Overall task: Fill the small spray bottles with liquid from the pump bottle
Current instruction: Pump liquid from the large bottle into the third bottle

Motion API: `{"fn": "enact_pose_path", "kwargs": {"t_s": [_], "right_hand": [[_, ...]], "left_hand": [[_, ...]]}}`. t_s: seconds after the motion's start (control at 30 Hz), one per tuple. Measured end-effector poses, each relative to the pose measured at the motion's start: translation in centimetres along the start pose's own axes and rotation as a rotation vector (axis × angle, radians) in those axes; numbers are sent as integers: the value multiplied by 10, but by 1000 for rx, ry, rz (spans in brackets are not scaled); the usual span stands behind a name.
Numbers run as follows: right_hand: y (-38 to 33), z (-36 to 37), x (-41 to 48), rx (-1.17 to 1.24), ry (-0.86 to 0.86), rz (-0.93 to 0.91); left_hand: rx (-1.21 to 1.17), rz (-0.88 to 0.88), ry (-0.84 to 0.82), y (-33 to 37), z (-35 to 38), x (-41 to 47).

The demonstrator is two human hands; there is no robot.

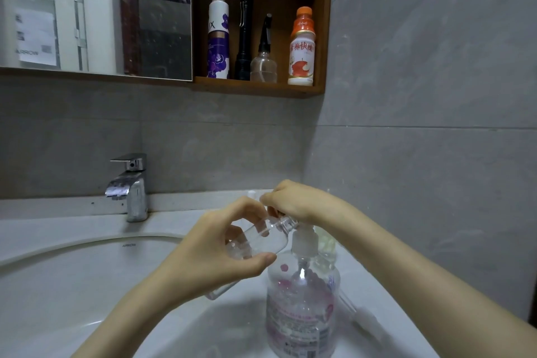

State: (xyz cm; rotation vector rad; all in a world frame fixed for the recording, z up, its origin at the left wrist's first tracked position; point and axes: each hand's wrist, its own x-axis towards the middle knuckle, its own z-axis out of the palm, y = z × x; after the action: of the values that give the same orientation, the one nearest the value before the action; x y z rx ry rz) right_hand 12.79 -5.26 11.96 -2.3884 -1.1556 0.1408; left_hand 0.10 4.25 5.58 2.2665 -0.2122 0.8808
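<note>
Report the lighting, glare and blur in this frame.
Head view: dim, even light, with a soft shadow in the sink beside the pump bottle; bright glare on the tap; the wide lens slants the shelf edge; the whole frame is slightly soft, and the clear small bottle in the left hand blends into it.

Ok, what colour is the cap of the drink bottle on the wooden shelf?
Orange. The head view shows the cap on the drink bottle clearly.

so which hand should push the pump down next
Right. The right hand is curled over the top of the pump bottle, while the left hand holds the small bottle tilted at the spout.
</note>
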Motion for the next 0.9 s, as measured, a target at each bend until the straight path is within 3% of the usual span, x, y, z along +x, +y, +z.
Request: {"fn": "enact_pose_path", "kwargs": {"t_s": [0.3,0.67,0.9], "right_hand": [[-1,0,-2,-5,98,-21],[-3,2,-2,-63,-44,55],[-7,-4,1,-136,33,11]], "left_hand": [[-21,-13,19,-3,2,-2],[-15,-9,-21,-4,-1,0],[-28,1,0,0,-3,-1]]}}
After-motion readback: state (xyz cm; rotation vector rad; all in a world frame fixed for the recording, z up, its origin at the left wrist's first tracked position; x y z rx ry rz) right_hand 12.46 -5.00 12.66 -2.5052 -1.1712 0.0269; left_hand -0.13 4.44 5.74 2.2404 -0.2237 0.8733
